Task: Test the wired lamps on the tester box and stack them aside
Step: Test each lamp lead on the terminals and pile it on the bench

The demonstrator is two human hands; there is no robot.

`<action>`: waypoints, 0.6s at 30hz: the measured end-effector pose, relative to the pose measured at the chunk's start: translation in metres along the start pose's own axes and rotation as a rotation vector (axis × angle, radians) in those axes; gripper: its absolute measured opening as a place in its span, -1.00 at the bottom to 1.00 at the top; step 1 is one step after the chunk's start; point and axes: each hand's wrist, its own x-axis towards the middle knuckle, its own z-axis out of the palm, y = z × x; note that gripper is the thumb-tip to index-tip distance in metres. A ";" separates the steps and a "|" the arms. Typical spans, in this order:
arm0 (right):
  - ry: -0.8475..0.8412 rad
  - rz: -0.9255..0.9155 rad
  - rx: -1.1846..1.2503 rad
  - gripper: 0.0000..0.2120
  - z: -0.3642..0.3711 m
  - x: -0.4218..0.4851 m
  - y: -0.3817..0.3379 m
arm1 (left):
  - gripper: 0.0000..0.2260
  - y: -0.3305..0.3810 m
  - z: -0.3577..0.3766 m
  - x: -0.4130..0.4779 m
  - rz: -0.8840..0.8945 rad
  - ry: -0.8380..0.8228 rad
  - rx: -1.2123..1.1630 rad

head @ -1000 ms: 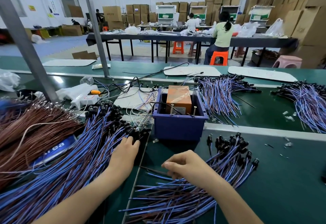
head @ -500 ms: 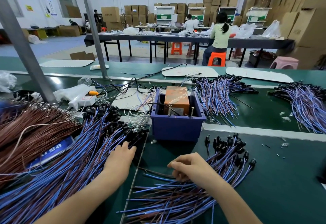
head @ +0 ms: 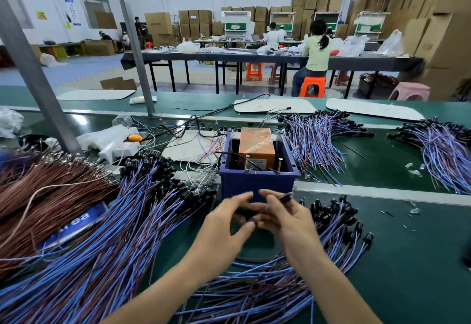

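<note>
Both hands were up together just in front of the tester box (head: 257,183), not yet at its two upright pins (head: 246,162). The right hand (head: 285,219) pinched one lamp (head: 286,197) by its dark head between thumb and forefinger, with the head level with the box's near wall. The left hand (head: 226,224) sat close against it, fingers curved and parted. Motion blur hid whether it gripped the lamp's wire, so I cannot tell.

As a judgement, this lamp was being readied for the pins and had been neither tested nor stacked. No lamp or wire end touched the pins.

The job as a whole looked far from finished. A loose pile (head: 339,221) of lamps lay on the belt (head: 420,260) under and to the right of the hands, and a much larger heap (head: 107,234) spread to the left of the box. Two more bundles (head: 316,140) lay well beyond it. Which of these were tested and which were waiting could not be read from how they lay. Either way, many lamps remained within reach to be tested one at a time.
</note>
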 end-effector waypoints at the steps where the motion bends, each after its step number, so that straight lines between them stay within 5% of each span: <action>1: 0.063 -0.005 0.004 -0.83 -0.011 0.003 -0.006 | -0.65 -0.005 -0.001 -0.005 -0.077 -0.077 -0.017; 6: 0.325 -0.009 -0.084 -0.79 -0.074 0.012 -0.037 | -0.85 -0.027 -0.024 -0.020 -0.265 -0.286 -0.111; 10: 0.367 -0.022 -0.081 -0.76 -0.094 0.010 -0.054 | -0.86 -0.030 -0.028 -0.024 -0.323 -0.481 -0.167; 15: 0.257 0.036 -0.030 -0.81 -0.075 0.003 -0.052 | -0.62 -0.014 0.003 -0.020 -0.191 -0.259 0.058; 18: 0.161 0.043 -0.004 -0.82 -0.052 0.002 -0.047 | -0.50 0.000 0.017 -0.013 -0.229 -0.313 -0.134</action>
